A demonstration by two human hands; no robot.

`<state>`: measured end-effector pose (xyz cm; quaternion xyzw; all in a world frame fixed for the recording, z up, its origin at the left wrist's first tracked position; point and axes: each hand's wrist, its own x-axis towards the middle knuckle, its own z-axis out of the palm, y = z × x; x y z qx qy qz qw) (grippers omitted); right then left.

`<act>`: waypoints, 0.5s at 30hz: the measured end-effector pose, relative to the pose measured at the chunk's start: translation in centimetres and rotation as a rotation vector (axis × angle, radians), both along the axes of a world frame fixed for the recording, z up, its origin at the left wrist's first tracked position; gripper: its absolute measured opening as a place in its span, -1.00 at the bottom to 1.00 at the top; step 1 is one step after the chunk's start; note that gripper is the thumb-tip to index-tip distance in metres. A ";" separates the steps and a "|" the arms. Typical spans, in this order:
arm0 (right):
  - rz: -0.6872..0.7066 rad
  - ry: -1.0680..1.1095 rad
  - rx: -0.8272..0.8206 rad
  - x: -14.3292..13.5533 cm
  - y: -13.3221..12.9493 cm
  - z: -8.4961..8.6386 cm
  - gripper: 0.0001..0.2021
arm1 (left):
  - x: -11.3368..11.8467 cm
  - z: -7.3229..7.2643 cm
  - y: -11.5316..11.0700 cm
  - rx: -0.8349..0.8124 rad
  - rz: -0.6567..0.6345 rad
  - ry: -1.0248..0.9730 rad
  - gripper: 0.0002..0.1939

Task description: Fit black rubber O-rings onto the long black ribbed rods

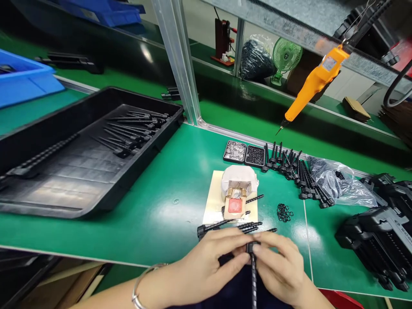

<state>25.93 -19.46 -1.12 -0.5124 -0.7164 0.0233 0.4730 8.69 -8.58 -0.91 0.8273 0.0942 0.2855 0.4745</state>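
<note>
Step in hand: both hands meet at the near edge of the green bench [154, 214], working the head end of one black ribbed rod [254, 274] — by the look of it, fitting something small onto that head.
Left hand [209, 266]: fingers curled narrow, thumb and forefinger pinched in against the rod's black head, a bracelet on the wrist.
Right hand [283, 268]: fingertips also pinched tight on the head, from the other side; whether a small part sits between them I cannot tell, the fingers cover it.
Where the rod is: upright-ish between the two hands, head up at the fingertips, shaft running down toward the body and out of view.
Just beyond the hands: a few loose rods [225, 225] lying flat, touching the front of a cream-and-tan jig [238, 189] with a red pad on a pale card.
Small parts: a scatter of black rings [284, 212] to the right of the jig, near it but apart; two little trays, silver bits [234, 151] and black bits [255, 155], side by side behind it.
Stock: a row of rods [299, 171] leaning beside a clear bag [341, 184].
Left of bench: black tray [48, 128] with more rods in it.
Overhead: orange driver [313, 81] hanging, untouched.
Next move calls for: my read — a steady pinch and square alignment on the head; a small piece could easily slip.
</note>
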 end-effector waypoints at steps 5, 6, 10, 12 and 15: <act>-0.079 -0.031 -0.108 0.9 0.6 -0.7 -0.68 | 0.6 -0.7 0.3 -0.043 0.025 0.163 -0.78; -0.152 -0.027 -0.143 1.8 1.0 -0.7 -0.78 | 0.6 -0.9 0.4 0.034 0.049 0.171 -0.78; -0.611 -0.033 -0.316 7.8 3.6 -0.7 -0.57 | 0.2 -2.0 0.8 0.362 0.139 0.176 -0.80; -0.810 -0.062 -0.440 11.2 5.6 -0.5 -0.52 | 0.0 -2.4 0.9 0.454 0.137 0.244 -0.78; -0.994 -0.113 -0.664 15.0 8.7 -0.2 -0.61 | -0.2 -2.3 0.9 0.493 0.045 0.451 -0.85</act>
